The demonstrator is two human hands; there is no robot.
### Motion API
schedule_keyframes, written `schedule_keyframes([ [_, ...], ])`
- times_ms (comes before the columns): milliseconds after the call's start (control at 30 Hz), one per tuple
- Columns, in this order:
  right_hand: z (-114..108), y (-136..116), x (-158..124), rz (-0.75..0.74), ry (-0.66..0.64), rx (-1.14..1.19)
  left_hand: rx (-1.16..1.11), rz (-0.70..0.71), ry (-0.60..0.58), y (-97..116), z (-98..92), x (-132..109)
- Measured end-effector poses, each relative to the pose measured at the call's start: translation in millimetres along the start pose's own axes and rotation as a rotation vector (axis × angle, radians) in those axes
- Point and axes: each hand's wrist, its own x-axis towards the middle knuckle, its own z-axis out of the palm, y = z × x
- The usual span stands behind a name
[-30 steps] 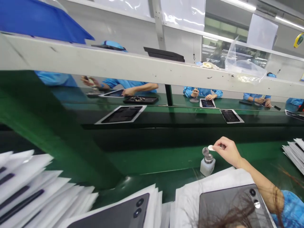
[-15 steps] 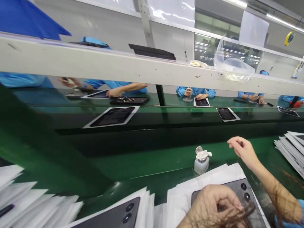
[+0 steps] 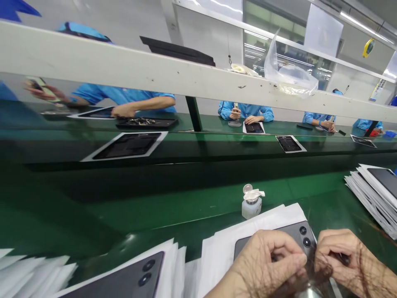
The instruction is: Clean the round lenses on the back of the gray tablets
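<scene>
My left hand [image 3: 266, 260] and my right hand [image 3: 344, 258] meet over a dark grey phone [image 3: 273, 239] lying on a white sheet [image 3: 229, 244]. Their curled fingers grip around the phone near its twin camera lenses. Much of the phone is hidden under my hands. Stray hair strands cross the lower right of the view. Just beyond the sheet stands a white dispenser bottle [image 3: 252, 208] with a white cloth [image 3: 254, 193] draped over its metal top.
Stacks of phones on white sheets lie at the lower left [image 3: 124, 279] and right [image 3: 375, 192] of the green workbench [image 3: 173, 211]. Beyond a white beam [image 3: 124, 70], co-workers in blue sleeves [image 3: 245, 111] handle phones at a far bench.
My right hand has let go of the white cloth, now left on the bottle, and moved from beside the bottle to the phone. My left hand has joined it. The view has shifted.
</scene>
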Motion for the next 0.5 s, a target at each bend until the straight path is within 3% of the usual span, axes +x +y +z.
schedule_keyframes([
  [167, 3, 5, -1, 0.056, 0.038, 0.071, 0.019, 0.09, 0.07, 3, 2.2, -7],
  [300, 5, 8, -3, 0.056, 0.029, 0.085, 0.102, 0.219, 0.016, 1, 3.4, -11],
  [433, 5, 11, -4, 0.068, 0.028, 0.118, 0.034, 0.226, 0.098, -2, 3.4, -10],
  [500, 6, 14, -4, 0.057, 0.042, 0.118, 0.089, 0.262, 0.041, -4, 1.7, -8],
])
